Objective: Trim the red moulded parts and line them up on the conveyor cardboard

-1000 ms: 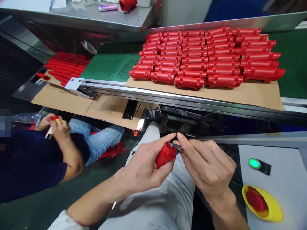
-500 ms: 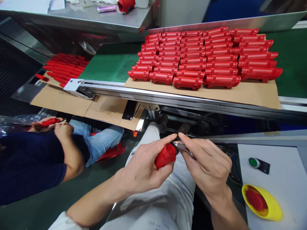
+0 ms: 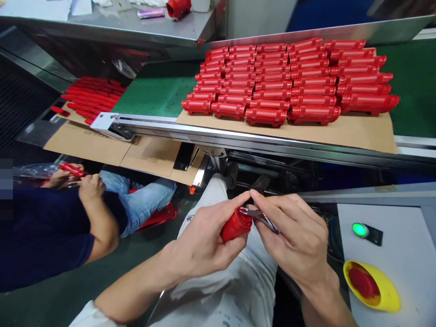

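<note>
My left hand (image 3: 204, 240) is closed around a red ribbed plastic part (image 3: 235, 225), held over my lap. My right hand (image 3: 296, 236) pinches a small metal blade tool (image 3: 260, 215) whose tip rests at the open end of the red part. Both hands meet just below the conveyor's frame. Rows of the same red parts (image 3: 289, 79) lie stacked on a cardboard sheet (image 3: 340, 129) on the green conveyor belt (image 3: 160, 91) ahead of me.
A person in a dark shirt sits at the left, hands (image 3: 81, 181) holding a red part. More red parts (image 3: 90, 93) lie on cardboard at far left. A panel at right carries a lit green button (image 3: 357, 229) and a red stop button in a yellow guard (image 3: 369, 284).
The blade tip has come back against the mouth of the red part after drawing slightly away. The green button went dark and is lit again. The person at the left shifted their hands.
</note>
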Available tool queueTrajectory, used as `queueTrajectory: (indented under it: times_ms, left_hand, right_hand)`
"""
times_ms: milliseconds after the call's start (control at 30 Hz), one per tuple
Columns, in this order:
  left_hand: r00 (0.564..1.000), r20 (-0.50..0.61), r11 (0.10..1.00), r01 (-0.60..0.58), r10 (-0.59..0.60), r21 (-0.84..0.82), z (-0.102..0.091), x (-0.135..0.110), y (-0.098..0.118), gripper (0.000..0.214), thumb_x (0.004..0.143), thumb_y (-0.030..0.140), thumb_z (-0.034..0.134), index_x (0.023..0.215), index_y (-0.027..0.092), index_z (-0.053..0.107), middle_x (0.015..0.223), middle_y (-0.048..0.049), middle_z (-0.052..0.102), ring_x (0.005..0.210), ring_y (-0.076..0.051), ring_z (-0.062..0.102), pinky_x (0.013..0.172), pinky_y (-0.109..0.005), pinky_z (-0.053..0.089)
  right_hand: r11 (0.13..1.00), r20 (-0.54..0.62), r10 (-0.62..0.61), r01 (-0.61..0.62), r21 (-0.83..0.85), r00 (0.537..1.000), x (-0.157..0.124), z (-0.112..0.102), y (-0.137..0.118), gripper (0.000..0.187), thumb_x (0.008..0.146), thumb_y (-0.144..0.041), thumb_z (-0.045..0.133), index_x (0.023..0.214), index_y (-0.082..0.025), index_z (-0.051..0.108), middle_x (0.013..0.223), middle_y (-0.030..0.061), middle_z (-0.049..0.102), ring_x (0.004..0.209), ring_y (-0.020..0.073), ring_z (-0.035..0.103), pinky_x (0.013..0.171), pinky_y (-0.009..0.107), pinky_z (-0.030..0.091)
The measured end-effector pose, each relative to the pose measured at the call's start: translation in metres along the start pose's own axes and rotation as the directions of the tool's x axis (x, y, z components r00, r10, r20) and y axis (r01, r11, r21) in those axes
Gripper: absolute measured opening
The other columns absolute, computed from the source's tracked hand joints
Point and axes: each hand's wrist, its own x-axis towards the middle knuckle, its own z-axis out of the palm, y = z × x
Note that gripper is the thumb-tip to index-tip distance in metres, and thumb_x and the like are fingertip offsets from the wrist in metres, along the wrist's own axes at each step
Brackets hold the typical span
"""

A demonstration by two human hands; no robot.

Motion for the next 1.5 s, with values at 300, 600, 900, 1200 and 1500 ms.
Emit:
queueTrajectory:
  times_ms: [300,600,900,1200,1500]
  left_hand:
    - [1.0,-0.006,1.0,-0.005,0.005,0.031,-0.001,-0.0012,-0.0015,0.077,0.089,0.01,0.065,0.162,0.021,0.046,0.115,-0.0075,0.08,0.103,-0.022,0.08,0.09,-0.034,0.067]
    - [1.0,-0.004,0.998,0.0,0.0,0.057,-0.0001,-0.0022,-0.0044,0.074,0.09,0.01,0.063,0.162,0.019,0.046,0.101,-0.0048,0.077,0.1,-0.022,0.079,0.087,-0.033,0.068]
    - [0.999,-0.022,0.997,-0.031,0.032,0.069,-0.0002,-0.003,-0.0049,0.073,0.09,0.011,0.064,0.16,0.02,0.048,0.099,-0.0048,0.078,0.095,-0.021,0.08,0.085,-0.032,0.067]
    - [0.999,-0.015,0.997,-0.045,0.046,0.056,-0.0022,-0.0041,-0.0034,0.08,0.088,0.009,0.063,0.165,0.019,0.042,0.111,-0.0087,0.081,0.095,-0.021,0.08,0.085,-0.032,0.068]
    - [0.997,-0.007,0.993,-0.079,0.08,0.087,0.0002,-0.0049,-0.0022,0.083,0.092,0.009,0.061,0.169,0.019,0.035,0.113,-0.0083,0.081,0.101,-0.021,0.08,0.09,-0.031,0.067]
  right_hand:
    - [1.0,0.044,0.001,-0.001,0.008,0.999,-0.0027,-0.0027,0.0006,0.052,0.098,-0.003,0.071,0.148,-0.019,0.067,0.102,0.0048,0.077,0.087,0.0179,0.067,0.08,0.035,0.054]
    - [0.999,0.058,0.029,-0.03,0.019,0.998,-0.003,0.0009,-0.0006,0.047,0.1,-0.006,0.071,0.145,-0.019,0.069,0.096,0.0043,0.075,0.082,0.0166,0.066,0.075,0.032,0.052]
    - [0.987,-0.015,0.082,-0.08,0.136,0.996,-0.0081,0.0026,0.0008,0.054,0.095,-0.002,0.076,0.144,-0.023,0.07,0.1,0.0016,0.078,0.083,0.0133,0.067,0.076,0.03,0.054]
    - [0.981,-0.02,0.076,-0.071,0.181,0.997,-0.0043,0.0043,-0.0002,0.053,0.094,-0.002,0.074,0.143,-0.023,0.071,0.1,0.0037,0.077,0.088,0.0169,0.067,0.08,0.038,0.056]
    - [0.986,0.008,0.067,-0.068,0.15,0.998,-0.0075,0.0063,0.0004,0.048,0.095,-0.004,0.074,0.14,-0.02,0.071,0.099,0.0036,0.078,0.082,0.016,0.067,0.077,0.035,0.054]
